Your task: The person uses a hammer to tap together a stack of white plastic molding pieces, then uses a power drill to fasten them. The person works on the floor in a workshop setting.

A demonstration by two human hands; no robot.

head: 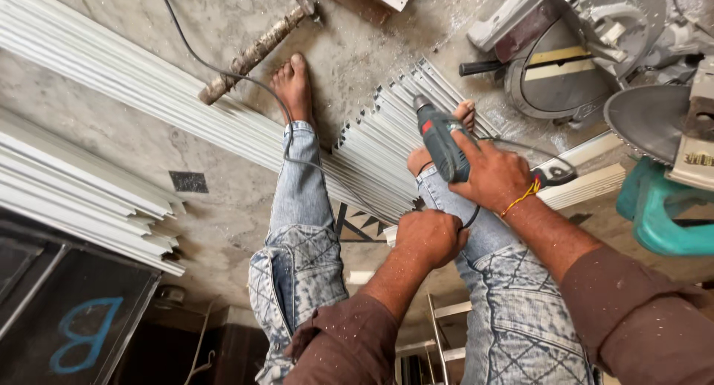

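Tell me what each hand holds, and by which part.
Right hand holds the green power drill by its handle. Left hand is fisted; what it holds cannot be told.

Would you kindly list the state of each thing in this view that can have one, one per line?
Electric drill: gripped, pointing down at the profiles.
Right hand: closed around the drill's handle.
Left hand: clenched in a fist just below the drill.
Short aluminium profiles: bundled, lying flat on the floor.
Long profiles: stacked flat.
Miter saw: lying idle, untouched.
Hammer: lying on the floor.
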